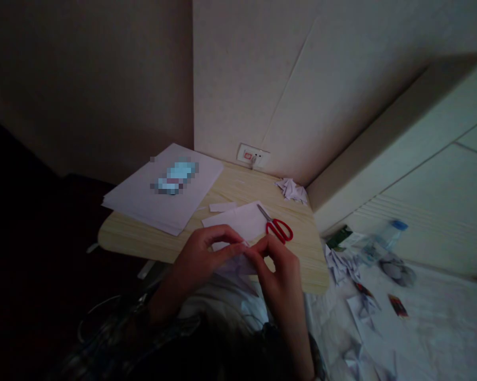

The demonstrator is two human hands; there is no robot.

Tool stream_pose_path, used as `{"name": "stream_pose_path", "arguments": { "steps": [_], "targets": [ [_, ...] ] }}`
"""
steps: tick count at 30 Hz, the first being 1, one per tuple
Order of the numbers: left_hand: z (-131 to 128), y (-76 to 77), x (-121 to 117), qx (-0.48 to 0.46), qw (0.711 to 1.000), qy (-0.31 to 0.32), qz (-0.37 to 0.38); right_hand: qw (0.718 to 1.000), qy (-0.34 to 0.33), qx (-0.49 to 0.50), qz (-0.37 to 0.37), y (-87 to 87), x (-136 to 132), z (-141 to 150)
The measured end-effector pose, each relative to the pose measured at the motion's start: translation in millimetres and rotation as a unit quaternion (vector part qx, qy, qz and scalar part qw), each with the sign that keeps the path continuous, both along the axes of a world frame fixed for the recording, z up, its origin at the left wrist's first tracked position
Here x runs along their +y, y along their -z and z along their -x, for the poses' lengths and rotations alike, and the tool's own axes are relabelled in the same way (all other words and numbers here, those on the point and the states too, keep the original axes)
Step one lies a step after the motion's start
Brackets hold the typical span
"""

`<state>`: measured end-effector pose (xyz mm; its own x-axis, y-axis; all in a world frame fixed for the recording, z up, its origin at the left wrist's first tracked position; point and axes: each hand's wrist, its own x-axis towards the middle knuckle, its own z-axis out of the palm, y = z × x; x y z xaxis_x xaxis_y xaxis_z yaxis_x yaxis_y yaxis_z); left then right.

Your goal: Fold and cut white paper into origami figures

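Note:
Both hands meet over the near edge of a small wooden table. My left hand (206,247) pinches a white sheet of paper (236,264) between thumb and index finger. From the other side my right hand (276,262) grips the same paper's upper edge, fingertips almost touching the left ones. The paper hangs below the fingers, and its exact fold is hard to make out. Just beyond the hands lie another white sheet (242,218), a narrow paper strip (222,207) and red-handled scissors (277,227), their blades resting on that sheet.
A stack of white paper (143,198) covers the table's left part, with a blurred-out lit device (177,177) on it. Folded paper pieces (291,190) sit at the back right corner, below a wall socket (253,156). Right of the table are a plastic bottle (387,238) and more folded paper (341,264).

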<state>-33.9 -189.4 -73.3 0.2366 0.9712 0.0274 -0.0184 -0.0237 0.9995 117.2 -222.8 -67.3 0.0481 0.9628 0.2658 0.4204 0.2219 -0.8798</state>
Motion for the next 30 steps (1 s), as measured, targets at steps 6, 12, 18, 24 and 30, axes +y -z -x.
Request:
{"name": "stream_pose_path", "arguments": {
  "steps": [6,12,18,24,30],
  "targets": [
    [1,-3.2,1,-0.015,0.999,-0.045,0.002,0.998,-0.030,0.048,0.033,-1.0,1,5],
    [-2,-6.5,-2,0.012,0.998,-0.051,-0.032,0.999,-0.042,0.006,0.034,-2.0,0,3],
    [0,-1.7,1,0.041,0.998,0.003,-0.038,0.999,-0.036,-0.009,0.039,-0.7,-1,-2],
    [2,-0.9,3,0.042,0.998,0.029,-0.024,0.996,-0.053,0.008,0.075,-0.2,1,-6],
    [4,-2.3,2,0.040,0.999,0.005,-0.024,0.990,-0.081,0.006,0.117,-0.6,3,-4]
  ]
}}
